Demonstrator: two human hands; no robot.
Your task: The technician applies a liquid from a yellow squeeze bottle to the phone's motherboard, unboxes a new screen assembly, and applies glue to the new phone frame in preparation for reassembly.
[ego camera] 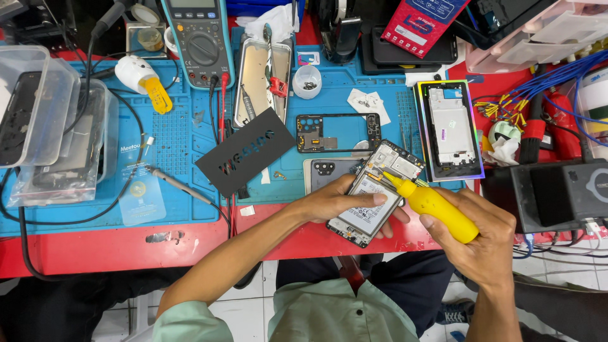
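Gripping an opened smartphone with its back cover off and its battery exposed (375,197), the person's left hand (339,201) is curling around the handset from the left, thumb lying across the battery and fingertips showing beneath the lower edge. The phone is sitting tilted just over the near edge of the blue silicone repair mat (177,133), above the red workbench (95,247). The right hand (484,237) is closing firmly around a small yellow plastic squeeze bottle (437,206), whose narrow nozzle is touching the upper part of the phone beside the battery. Just behind the phone, a bare black phone mid-frame (337,133) and a grey back cover with a camera cutout (326,172) are lying on the mat. To the right, another opened handset with a shimmering rim (449,131) is resting flat. A black angular card (247,152) is lying to the left, and a teal-cased digital multimeter (199,41) is standing at the far side, near a white and yellow bottle (142,79) lying on its side.
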